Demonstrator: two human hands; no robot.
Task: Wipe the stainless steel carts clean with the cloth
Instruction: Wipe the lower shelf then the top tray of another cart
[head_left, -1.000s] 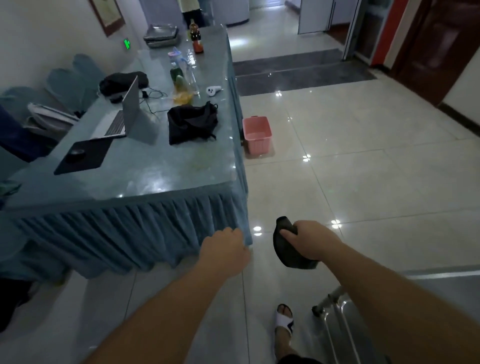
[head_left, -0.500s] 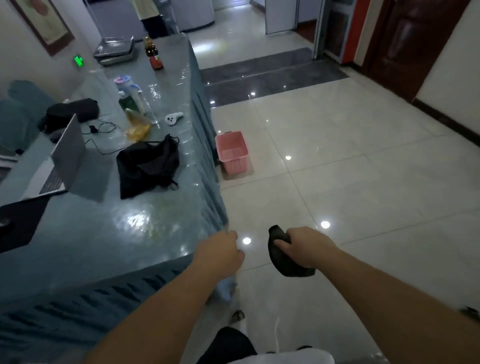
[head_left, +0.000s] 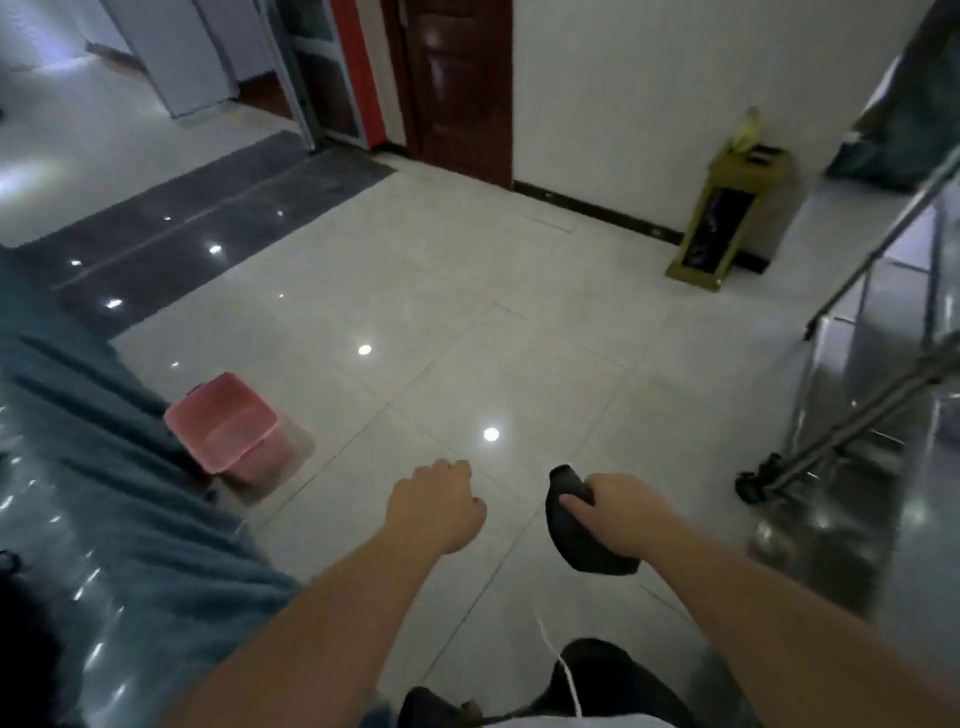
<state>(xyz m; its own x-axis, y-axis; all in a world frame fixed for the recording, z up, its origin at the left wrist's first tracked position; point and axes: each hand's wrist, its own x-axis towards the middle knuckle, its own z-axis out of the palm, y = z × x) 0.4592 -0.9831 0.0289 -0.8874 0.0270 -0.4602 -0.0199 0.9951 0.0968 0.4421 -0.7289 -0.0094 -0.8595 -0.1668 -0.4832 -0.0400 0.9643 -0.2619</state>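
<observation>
Your view has swung to the right. A second ago the long blue-skirted table (head_left: 104, 509) filled the left side, with a laptop and a bag on it. Now you only see its corner, and the stainless steel cart (head_left: 878, 395) has come into sight on your right, past your right hand (head_left: 621, 519).

Your right hand is wrapped tight around the dark cloth (head_left: 576, 540). The cloth hangs in the air over the shiny tile floor (head_left: 467, 291), well apart from the cart. It touches nothing else.

Your left hand (head_left: 441, 506) is curled into a loose fist and holds nothing. It floats beside the cloth, on the table's side.

The pink basket (head_left: 228, 431) sits on the floor just beside the table skirt. A gold bin (head_left: 727, 218) stands by the wall, near the cart.

No wiping has started yet, I think. Turning toward the cart means you are getting ready to reach it with the cloth.
</observation>
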